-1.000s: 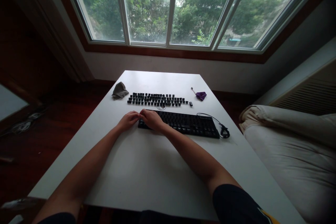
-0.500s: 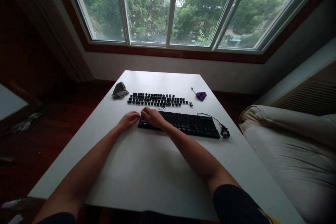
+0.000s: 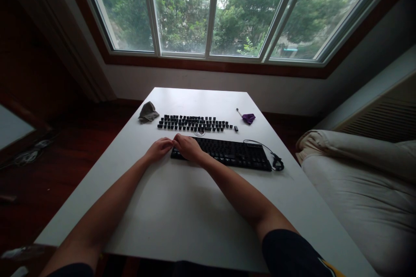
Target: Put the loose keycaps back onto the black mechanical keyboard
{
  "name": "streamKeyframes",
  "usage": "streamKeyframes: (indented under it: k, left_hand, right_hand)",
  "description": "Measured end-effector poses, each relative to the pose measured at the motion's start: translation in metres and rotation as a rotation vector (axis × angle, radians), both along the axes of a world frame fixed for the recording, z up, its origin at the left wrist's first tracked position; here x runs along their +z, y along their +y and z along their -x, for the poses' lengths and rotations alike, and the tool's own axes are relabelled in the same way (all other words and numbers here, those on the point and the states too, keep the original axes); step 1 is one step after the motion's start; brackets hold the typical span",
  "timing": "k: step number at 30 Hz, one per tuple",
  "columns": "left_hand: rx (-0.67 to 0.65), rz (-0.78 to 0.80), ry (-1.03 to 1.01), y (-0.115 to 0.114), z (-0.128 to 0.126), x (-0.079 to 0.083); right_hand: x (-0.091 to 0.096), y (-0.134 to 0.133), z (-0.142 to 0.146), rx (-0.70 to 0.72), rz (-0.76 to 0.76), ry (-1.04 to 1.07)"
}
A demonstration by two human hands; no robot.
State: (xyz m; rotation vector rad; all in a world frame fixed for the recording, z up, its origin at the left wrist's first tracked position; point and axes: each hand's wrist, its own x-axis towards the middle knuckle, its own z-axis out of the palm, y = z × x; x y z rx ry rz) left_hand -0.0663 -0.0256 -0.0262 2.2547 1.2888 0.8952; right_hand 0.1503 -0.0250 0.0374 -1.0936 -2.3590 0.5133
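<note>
A black keyboard [image 3: 234, 153] lies across the white table in front of me. My right hand [image 3: 188, 146] is over its left end, fingers bent and pinched together; whatever they grip is hidden. Just off the keyboard's left end, my left hand [image 3: 159, 148] has its fingers closed, with the tips meeting those of the right hand. Anything between them is too small to tell. Behind the keyboard, loose black keycaps [image 3: 191, 127] stand in rows. A thin wire loop [image 3: 199, 133] rests between these rows and the keyboard.
A grey cloth [image 3: 148, 112] is bunched up at the table's left edge. Toward the right lie a purple cloth [image 3: 248, 118] and a thin brush-like stick [image 3: 238, 112]. The keyboard's bundled cable [image 3: 277, 163] sits at its right end. A padded sofa [image 3: 351, 181] flanks the white table [image 3: 195, 212].
My right hand has shifted very slightly left and down, still pinched. My left hand stays almost in place, and the keyboard and keycaps keep their positions.
</note>
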Motion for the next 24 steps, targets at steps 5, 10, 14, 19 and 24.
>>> streamKeyframes:
  k: [5,10,14,19,24]
  left_hand:
    - [-0.004,-0.016,0.005,-0.001,-0.001,0.000]
    - [-0.002,-0.026,0.032,-0.003,-0.002,0.002]
    - [-0.023,-0.025,0.056,-0.003,-0.002,0.002]
    - [-0.031,-0.019,0.058,-0.004,-0.003,0.005]
    - [-0.034,-0.032,0.054,-0.004,-0.004,0.006]
  right_hand:
    - [-0.004,0.002,0.001,-0.039,0.034,0.054]
    - [-0.006,0.001,0.000,-0.019,0.035,0.054]
    - [-0.007,0.001,0.000,0.017,0.045,0.068]
    - [-0.009,0.000,0.000,0.024,0.076,0.125]
    - [-0.017,-0.001,-0.001,0.059,0.098,0.154]
